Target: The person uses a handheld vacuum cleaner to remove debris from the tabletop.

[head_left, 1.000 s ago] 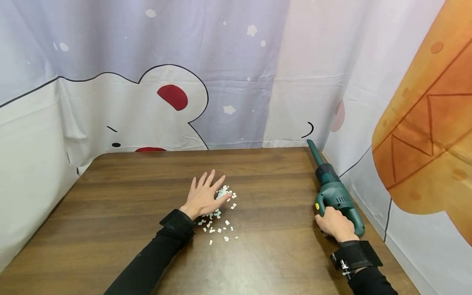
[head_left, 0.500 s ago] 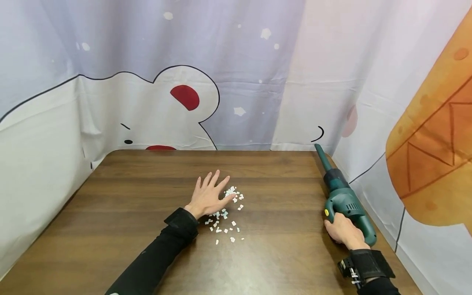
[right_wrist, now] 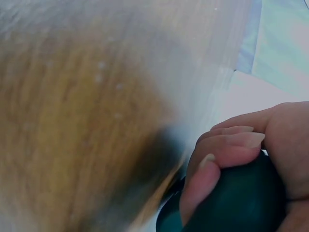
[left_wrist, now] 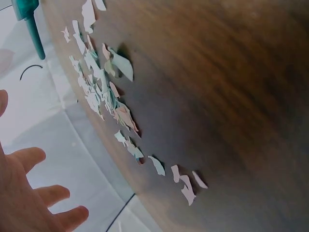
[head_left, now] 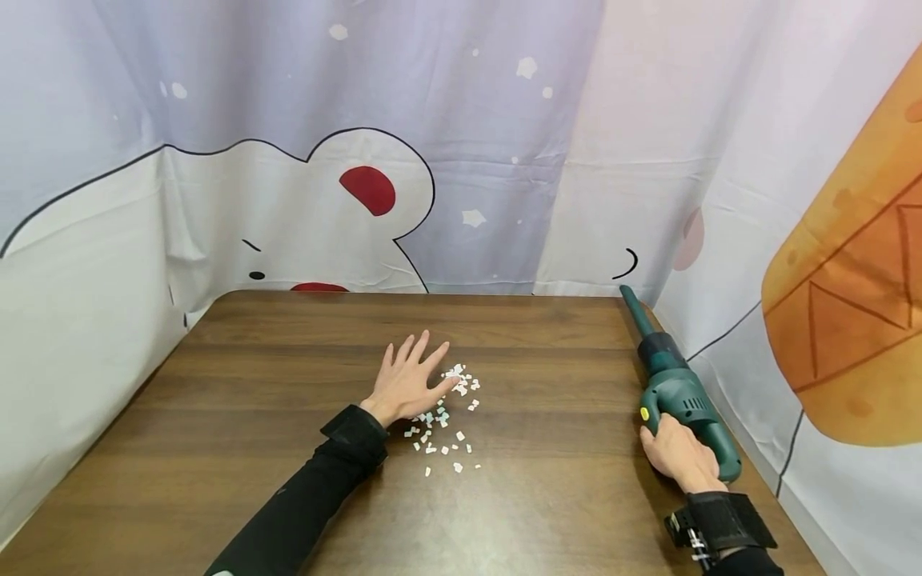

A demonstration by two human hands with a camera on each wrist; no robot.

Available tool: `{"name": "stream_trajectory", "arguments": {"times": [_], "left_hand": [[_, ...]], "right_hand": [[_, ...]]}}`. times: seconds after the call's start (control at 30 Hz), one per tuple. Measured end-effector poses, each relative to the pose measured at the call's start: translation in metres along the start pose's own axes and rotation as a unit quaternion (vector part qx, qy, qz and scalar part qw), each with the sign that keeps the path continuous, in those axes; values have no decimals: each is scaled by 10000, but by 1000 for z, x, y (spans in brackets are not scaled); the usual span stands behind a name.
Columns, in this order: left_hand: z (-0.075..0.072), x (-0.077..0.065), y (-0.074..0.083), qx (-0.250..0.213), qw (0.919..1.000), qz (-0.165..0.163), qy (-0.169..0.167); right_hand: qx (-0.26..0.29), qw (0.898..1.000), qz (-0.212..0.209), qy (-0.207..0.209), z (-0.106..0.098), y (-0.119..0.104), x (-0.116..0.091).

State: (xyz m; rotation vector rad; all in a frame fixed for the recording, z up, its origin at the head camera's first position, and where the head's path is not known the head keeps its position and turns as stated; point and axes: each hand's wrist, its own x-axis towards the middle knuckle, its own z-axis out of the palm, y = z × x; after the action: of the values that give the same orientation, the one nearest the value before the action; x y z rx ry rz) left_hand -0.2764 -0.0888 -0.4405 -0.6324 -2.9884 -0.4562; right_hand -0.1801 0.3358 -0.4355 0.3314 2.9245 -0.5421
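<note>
My left hand (head_left: 405,386) is spread, fingers straight and apart, low over the table just left of a scatter of small paper scraps (head_left: 458,373). Its thumb overlaps the upper scraps in the head view. In the left wrist view the scraps (left_wrist: 96,72) look white, pale green and pinkish, with the fingers apart from them. At the table's right side, my right hand (head_left: 680,456) grips the handle of a green handheld blower (head_left: 680,392). Its narrow nozzle points away toward the back right corner. The right wrist view shows fingers curled round the green handle (right_wrist: 241,203).
The brown wooden table (head_left: 288,480) ends at a printed curtain (head_left: 497,144) at the back. More curtain hangs close along the right edge, beside the blower. Black straps circle both wrists.
The head view has turned a little left, so everything sits farther right in it. My left hand has shifted slightly left relative to the scraps. The right hand keeps its grip on the blower.
</note>
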Motion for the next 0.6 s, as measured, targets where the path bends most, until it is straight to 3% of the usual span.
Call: {"name": "stream_trajectory", "arguments": {"times": [0.6], "left_hand": [[1, -1, -4, -130, 9998, -23, 147]], "right_hand": [[121, 9980, -165, 606, -23, -6, -9]]}}
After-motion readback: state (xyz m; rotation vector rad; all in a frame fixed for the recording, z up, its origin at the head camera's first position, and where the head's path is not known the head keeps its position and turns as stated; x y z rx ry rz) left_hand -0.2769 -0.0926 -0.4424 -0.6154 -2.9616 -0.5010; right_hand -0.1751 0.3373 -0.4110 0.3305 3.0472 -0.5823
